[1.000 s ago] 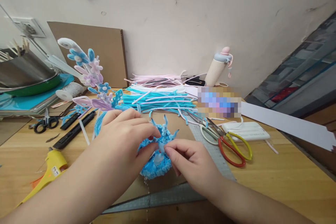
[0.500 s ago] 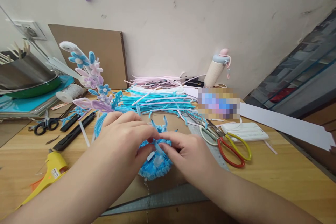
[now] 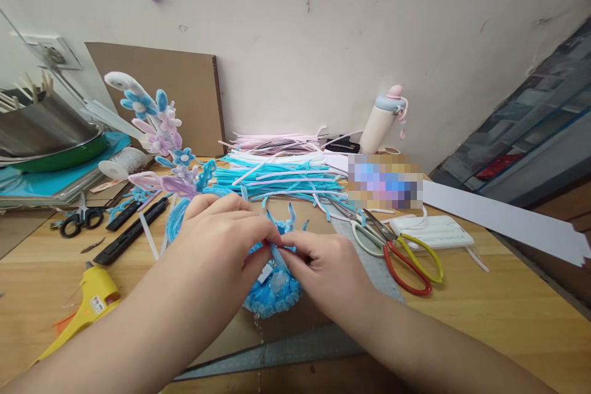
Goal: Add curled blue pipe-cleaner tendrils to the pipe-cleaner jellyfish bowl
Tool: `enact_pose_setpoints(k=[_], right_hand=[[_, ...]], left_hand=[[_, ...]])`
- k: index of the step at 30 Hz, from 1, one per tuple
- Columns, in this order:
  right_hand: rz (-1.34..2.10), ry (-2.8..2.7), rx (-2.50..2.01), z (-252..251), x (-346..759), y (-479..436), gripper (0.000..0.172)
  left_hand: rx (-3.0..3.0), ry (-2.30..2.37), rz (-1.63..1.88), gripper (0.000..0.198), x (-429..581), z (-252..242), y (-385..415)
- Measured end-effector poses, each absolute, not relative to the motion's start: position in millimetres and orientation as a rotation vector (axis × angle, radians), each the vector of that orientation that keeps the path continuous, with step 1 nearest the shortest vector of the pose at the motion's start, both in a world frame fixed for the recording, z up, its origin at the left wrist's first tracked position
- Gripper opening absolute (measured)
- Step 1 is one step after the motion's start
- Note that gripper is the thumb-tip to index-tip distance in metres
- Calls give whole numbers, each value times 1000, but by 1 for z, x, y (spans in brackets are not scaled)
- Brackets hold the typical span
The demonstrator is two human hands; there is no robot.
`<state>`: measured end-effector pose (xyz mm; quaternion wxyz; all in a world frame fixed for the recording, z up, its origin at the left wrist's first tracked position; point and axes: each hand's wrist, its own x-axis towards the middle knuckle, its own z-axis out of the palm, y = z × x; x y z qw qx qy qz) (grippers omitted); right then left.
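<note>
A round blue fuzzy piece (image 3: 274, 295) with ruffled edges lies at the front centre, over brown cardboard (image 3: 231, 338). Above it, my left hand (image 3: 221, 240) pinches a light blue strip that rises from the piece. From the right, my right hand (image 3: 327, 258) pinches the same strip with thumb and forefinger. The fingertips of both hands almost meet. A white tab and a clear blob show on the blue piece below the fingers. Beaded thread hangs from its front edge.
Blue and pink fuzzy stems (image 3: 281, 175) are piled behind my hands. Fuzzy flowers (image 3: 161, 129) stand at the left. A yellow glue gun (image 3: 95, 295) and black-handled scissors (image 3: 82, 218) lie left; red-and-yellow scissors (image 3: 410, 265), a white box (image 3: 434, 231) and a bottle (image 3: 381, 120) are at the right.
The fingers of both hands have shifted slightly, and my right thumb and forefinger have closed nearer together on the strip. The blue piece stays in about the same place.
</note>
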<state>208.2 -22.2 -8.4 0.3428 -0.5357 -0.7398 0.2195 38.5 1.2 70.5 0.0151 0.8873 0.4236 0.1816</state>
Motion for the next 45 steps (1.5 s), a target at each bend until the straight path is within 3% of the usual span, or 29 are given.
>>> enact_pose_setpoints(k=[6, 29, 35, 45], right_hand=[[525, -1912, -1350, -11, 206, -20, 17], [441, -1872, -1321, -11, 202, -14, 11], [461, -1866, -1310, -14, 202, -14, 12], [469, -1915, -1254, -14, 204, -14, 16]], left_hand=[[2900, 1351, 592, 13, 37, 68, 3], [2913, 1392, 676, 22, 40, 68, 4], [2946, 1398, 615, 8, 34, 69, 4], [2938, 1367, 610, 13, 36, 74, 3]])
